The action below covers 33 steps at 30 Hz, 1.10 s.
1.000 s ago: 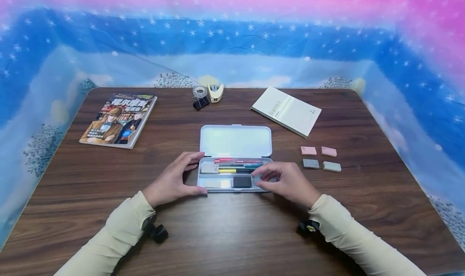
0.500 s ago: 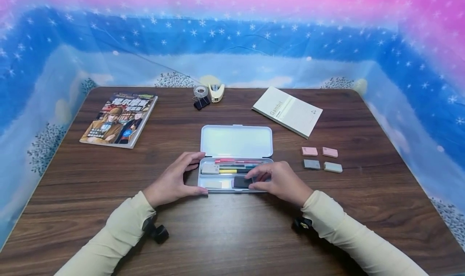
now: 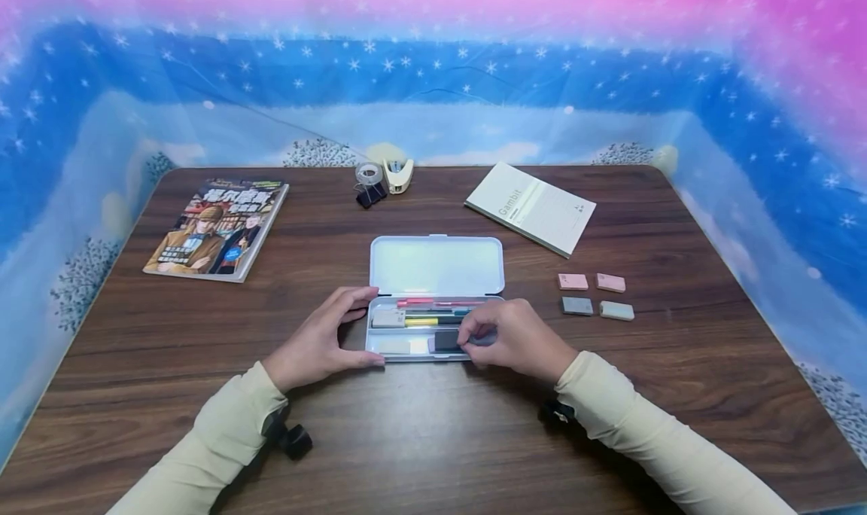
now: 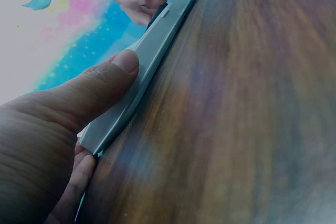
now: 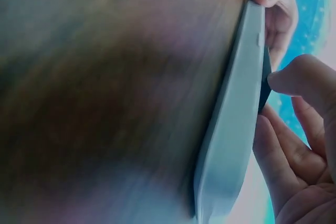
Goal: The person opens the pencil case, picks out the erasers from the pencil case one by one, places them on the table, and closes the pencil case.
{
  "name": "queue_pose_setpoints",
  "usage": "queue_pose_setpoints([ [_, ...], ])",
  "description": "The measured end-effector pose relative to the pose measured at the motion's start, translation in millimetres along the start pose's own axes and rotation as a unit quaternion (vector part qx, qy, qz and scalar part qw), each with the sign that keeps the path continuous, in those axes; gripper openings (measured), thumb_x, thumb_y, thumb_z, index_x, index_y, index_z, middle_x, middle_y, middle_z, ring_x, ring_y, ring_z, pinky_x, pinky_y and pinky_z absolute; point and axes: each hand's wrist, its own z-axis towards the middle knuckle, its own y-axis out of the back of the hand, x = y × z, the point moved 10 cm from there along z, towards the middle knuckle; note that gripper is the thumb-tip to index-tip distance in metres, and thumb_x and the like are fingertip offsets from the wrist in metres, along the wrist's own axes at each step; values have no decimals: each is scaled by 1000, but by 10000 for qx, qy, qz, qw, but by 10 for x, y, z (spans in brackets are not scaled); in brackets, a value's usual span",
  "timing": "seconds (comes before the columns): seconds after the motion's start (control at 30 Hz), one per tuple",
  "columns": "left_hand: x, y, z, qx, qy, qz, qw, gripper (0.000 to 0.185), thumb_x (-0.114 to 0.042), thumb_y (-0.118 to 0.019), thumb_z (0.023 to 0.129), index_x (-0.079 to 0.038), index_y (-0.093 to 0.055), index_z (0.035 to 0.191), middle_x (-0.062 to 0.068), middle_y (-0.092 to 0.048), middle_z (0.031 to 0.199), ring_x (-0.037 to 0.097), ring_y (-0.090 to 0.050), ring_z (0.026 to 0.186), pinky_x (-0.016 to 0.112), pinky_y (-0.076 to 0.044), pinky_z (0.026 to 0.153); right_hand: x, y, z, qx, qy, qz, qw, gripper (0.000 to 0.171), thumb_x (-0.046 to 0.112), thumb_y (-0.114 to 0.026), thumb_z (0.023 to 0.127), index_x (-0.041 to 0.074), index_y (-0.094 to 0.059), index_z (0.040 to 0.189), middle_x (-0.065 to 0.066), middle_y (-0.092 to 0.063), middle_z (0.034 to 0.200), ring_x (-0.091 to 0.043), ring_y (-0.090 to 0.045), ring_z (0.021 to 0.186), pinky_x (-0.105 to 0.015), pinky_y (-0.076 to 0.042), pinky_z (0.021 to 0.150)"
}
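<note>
From the head view I see my left hand (image 3: 318,342) holding the open pencil case (image 3: 433,327) at the middle of the table (image 3: 433,440). My right hand (image 3: 511,339) pinches the black eraser (image 3: 445,340) inside. The left wrist view shows my thumb (image 4: 100,90) pressing the case's edge. The right wrist view shows 1 finger (image 5: 299,80) on the eraser.

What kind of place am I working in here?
Probably a staged study desk: a wooden table screened by starry cloth, holding an open pencil case, a notebook and erasers.

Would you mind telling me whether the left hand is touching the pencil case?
Touching. In the left wrist view the left hand has its thumb pressed flat against the near wall of the pencil case; the head view also shows its fingers at the case's left end.
</note>
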Motion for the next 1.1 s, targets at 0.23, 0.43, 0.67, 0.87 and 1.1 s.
queue_pose_setpoints([
  [0.23, 21, 17, -19, -69, -29, 43, 10000, 93, -14, -95, 81, -3, -41, 156, 17, -44, 153, 33, -46, 144, 35, -45, 119, -175, 362, -189, -398, -279, 434, 9979, 26, -2, -84, 84, 23, -77, 89, 10, -77, 102, -9, -72, 100, -25, -64, 90],
  [0.43, 26, 9, 5, -33, -57, 54, 10000, 92, -15, -94, 82, -2, -41, 155, 17, -44, 153, 33, -47, 144, 36, -45, 119, -510, 901, -637, -994, -378, -460, 9933, 28, -1, -85, 81, 25, -77, 87, 11, -77, 100, -7, -71, 98, -9, -54, 87],
  [0.67, 42, -5, 0, -5, -4, 33, 10000, 90, -17, -94, 82, -2, -42, 155, 18, -44, 152, 34, -48, 143, 37, -45, 119, -1010, 1088, -1195, -958, -1140, -538, 9874, 33, -5, -83, 85, 27, -76, 88, 5, -77, 102, 0, -70, 94, -13, -61, 73],
  [0.87, 43, 8, -27, -57, -32, 33, 10000, 90, -17, -94, 82, -2, -42, 155, 18, -45, 151, 34, -48, 143, 37, -45, 118, -1155, 1048, -1249, -777, -1261, -761, 9860, 28, -2, -83, 86, 25, -78, 92, 6, -77, 105, -2, -71, 94, -15, -61, 72],
  [1.1, 19, 4, 2, -56, -103, 60, 9999, 91, -17, -94, 82, -2, -42, 155, 18, -45, 151, 34, -48, 143, 37, -45, 118, -1272, 1052, -1291, -699, -1913, -589, 9773, 23, 4, -82, 91, 22, -81, 105, 1, -77, 106, -7, -75, 90, -24, -65, 69],
])
